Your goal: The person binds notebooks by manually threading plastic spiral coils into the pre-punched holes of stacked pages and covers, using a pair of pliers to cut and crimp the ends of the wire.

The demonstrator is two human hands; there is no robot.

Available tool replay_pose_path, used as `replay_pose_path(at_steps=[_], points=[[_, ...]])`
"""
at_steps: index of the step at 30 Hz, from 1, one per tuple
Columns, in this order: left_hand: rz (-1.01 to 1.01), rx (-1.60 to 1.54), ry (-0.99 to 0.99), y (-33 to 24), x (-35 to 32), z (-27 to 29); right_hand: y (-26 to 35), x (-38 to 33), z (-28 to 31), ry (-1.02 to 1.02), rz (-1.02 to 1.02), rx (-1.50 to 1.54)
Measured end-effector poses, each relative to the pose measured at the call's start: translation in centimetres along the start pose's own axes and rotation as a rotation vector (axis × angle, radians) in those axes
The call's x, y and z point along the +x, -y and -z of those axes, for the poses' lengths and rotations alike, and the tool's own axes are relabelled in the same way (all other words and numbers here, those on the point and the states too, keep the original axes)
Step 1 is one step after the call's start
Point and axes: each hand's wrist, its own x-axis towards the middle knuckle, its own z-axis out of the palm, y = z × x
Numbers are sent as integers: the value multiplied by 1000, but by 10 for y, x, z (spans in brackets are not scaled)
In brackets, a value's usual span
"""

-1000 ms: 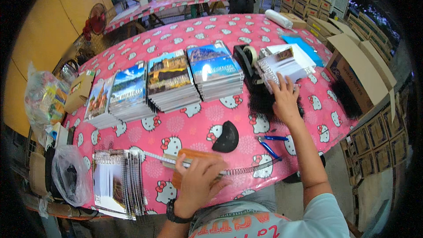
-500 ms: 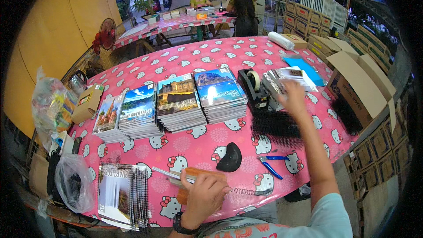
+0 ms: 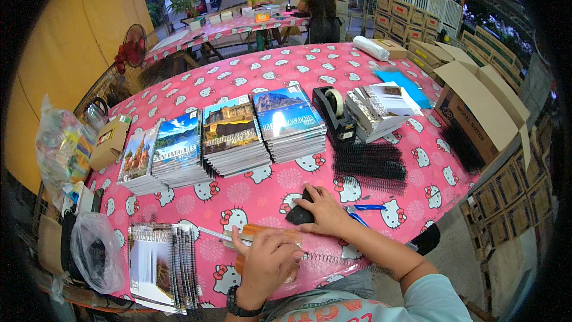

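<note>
The left hand (image 3: 268, 260) presses flat, fingers spread, on a wooden block (image 3: 265, 234) and wire coil (image 3: 325, 258) at lower centre. Just right, the right hand (image 3: 325, 211) rests loosely over a black pad (image 3: 296, 213), not clenched. Blue pliers (image 3: 360, 213) lie beside it; photo stacks (image 3: 232, 137) sit above on the pink table (image 3: 256, 194).

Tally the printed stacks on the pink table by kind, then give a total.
Flat stacks of picture sheets in the row: 4
Stack of spiral-bound booklets at the near left edge: 1
Pale stack beside the tape dispenser: 1
Total: 6
</note>
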Motion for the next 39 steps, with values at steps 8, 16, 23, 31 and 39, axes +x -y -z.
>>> replay_pose_path(at_steps=[8, 16, 23, 31, 39], points=[[54, -66, -17, -3, 2, 5, 6, -11, 40, 99, -326, 636], [27, -64, -47, 0, 3, 3, -49, -16, 9, -314, -106, 133], [73, -97, -53, -3, 7, 9, -31, -9, 10, -132, -113, -8], [109, -14, -112, 3, 2, 16, 0, -13, 38, 104, -57, 1038], [182, -76, -171, 18, -8, 13, 37, -12, 98, -34, 48, 934]])
